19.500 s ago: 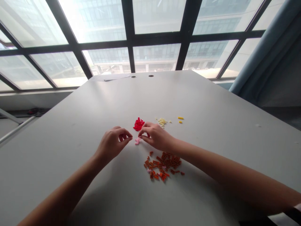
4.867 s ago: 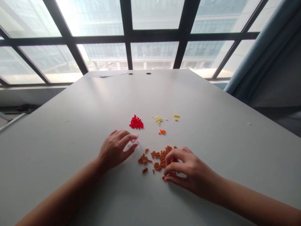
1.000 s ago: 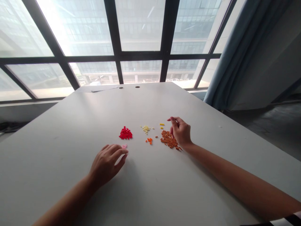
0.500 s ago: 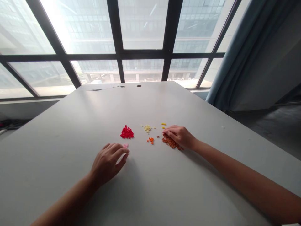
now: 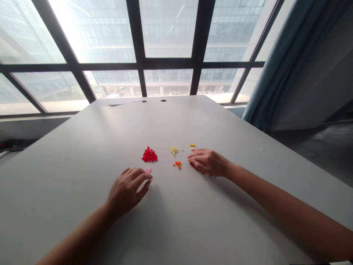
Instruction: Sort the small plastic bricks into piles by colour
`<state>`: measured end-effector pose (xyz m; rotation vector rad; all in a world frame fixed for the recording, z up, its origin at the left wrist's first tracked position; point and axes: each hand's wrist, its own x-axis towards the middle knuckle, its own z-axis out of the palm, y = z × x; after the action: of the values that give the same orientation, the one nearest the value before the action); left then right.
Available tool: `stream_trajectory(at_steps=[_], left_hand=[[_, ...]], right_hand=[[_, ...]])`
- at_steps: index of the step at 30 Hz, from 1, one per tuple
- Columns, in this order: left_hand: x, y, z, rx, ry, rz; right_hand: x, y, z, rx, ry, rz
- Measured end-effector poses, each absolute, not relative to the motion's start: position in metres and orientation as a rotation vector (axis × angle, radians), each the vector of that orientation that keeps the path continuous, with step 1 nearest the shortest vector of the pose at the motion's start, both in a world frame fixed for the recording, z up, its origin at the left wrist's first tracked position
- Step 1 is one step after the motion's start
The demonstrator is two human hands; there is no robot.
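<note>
My left hand (image 5: 127, 190) rests on the table with its fingers bent and its thumb apart from them, holding nothing. Small pink pieces (image 5: 148, 170) lie just beyond its index finger. A heap of small red pieces (image 5: 149, 155) sits past those. My right hand (image 5: 207, 162) is spread palm down over the spot of the brown pieces, which it hides almost wholly. Its fingers are stretched out toward the left. Left of its fingertips are a few orange pieces (image 5: 178, 164), and farther off a scatter of pale yellow pieces (image 5: 173, 150). Behind its knuckles lies a yellow piece (image 5: 192, 145).
The white table (image 5: 165, 121) runs back to large framed windows. Near its far edge are two dark round holes and a thin sheet (image 5: 121, 103). A blue curtain (image 5: 271, 73) hangs at the right, beyond the table edge.
My right hand has moved from the far side of the brown heap to lie over it, covering the heap and a stray brown piece. My left hand has stayed put.
</note>
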<state>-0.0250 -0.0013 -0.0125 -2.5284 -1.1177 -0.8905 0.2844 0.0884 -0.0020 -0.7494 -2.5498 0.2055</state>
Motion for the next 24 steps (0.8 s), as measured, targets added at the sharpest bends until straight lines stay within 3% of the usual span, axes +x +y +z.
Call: stream_trajectory(at_steps=[5, 10, 19, 24], left_hand=[[-0.025, 0.000, -0.013, -2.542, -1.112, -0.901], [-0.025, -0.001, -0.013, -2.537, -1.118, -0.899], [-0.023, -0.001, -0.011, -2.541, -1.100, -0.934], [-0.024, -0.001, -0.012, -2.536, -1.098, -0.929]], right_hand=[[0.297, 0.088, -0.006, -1.088, -2.232, 0.383], [0.303, 0.082, -0.013, -1.091, -2.225, 0.572], [0.301, 0.077, -0.015, -1.165, -2.155, 0.581], [0.305, 0.078, -0.019, -1.291, -1.967, 0.405]])
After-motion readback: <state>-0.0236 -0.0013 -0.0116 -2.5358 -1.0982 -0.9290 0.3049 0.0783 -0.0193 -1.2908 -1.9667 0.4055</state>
